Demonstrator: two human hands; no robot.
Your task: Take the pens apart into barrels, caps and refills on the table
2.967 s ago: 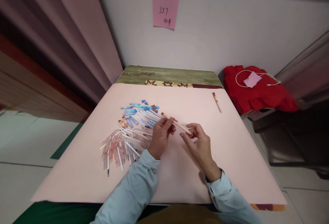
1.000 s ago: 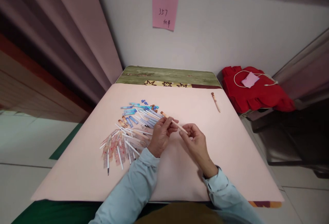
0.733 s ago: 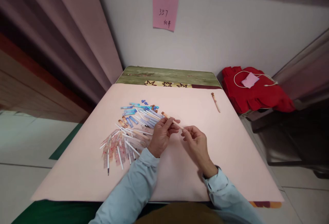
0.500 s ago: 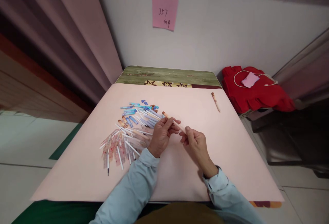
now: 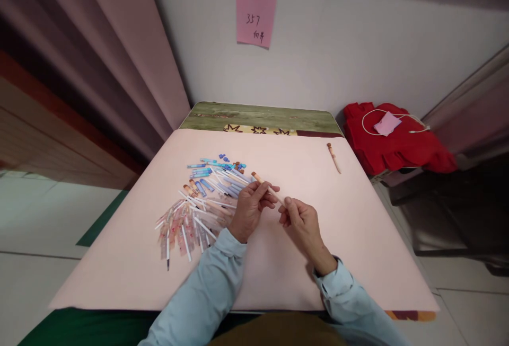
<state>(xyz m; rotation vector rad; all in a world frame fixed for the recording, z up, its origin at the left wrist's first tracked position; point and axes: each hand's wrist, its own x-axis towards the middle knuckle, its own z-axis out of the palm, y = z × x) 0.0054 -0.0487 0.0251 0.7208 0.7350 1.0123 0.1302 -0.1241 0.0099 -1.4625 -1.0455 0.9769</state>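
My left hand [image 5: 248, 209] pinches a thin pale pen [image 5: 258, 179] with an orange-brown cap end pointing up and left. My right hand [image 5: 302, 223] grips the same pen's near end, its fingers closed around the tip and touching the left fingers. Both hands hover over the pink table cover [image 5: 358, 229]. Just left of my left hand lies a pile of pens and refills [image 5: 199, 197], blue ones at the back, pale and clear ones at the front.
A single pale pen with a brown cap [image 5: 334, 157] lies near the table's far right. A red cloth [image 5: 397, 142] with a white cable and pink note sits off the right side. A pink sticky note [image 5: 255, 17] hangs on the wall. Curtain at left.
My right hand has slid up along the pen toward my left hand, covering most of the shaft; the hands now touch. The pile and the far pen have not moved.
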